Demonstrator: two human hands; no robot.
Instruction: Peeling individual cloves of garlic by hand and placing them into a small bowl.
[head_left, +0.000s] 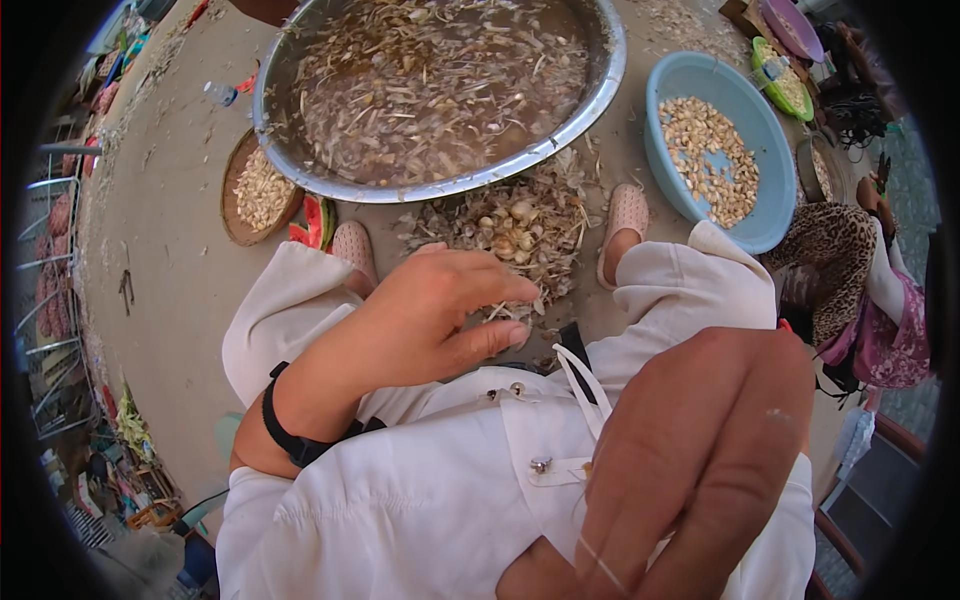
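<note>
My left hand (446, 307) reaches in from the left above my lap, a black strap on its wrist. Its thumb and forefinger are apart, with nothing visible between them. Just beyond it, a heap of garlic bulbs and loose skins (517, 232) lies on the ground between my feet. My right hand (697, 457) is raised close to the camera and looks very large. Its fingers are bent, and whether they hold anything is hidden. Behind the heap, a wide metal basin (442, 193) contains brownish water covered with floating garlic skins.
Right of the basin stands a blue plastic tub (776, 165) with garlic cloves. At left, a round brown tray (238, 234) of cloves sits beside watermelon pieces (319, 221). A person in leopard-print clothing (814, 259) is at far right, near a green bowl (799, 105). A wire rack (52, 262) stands far left.
</note>
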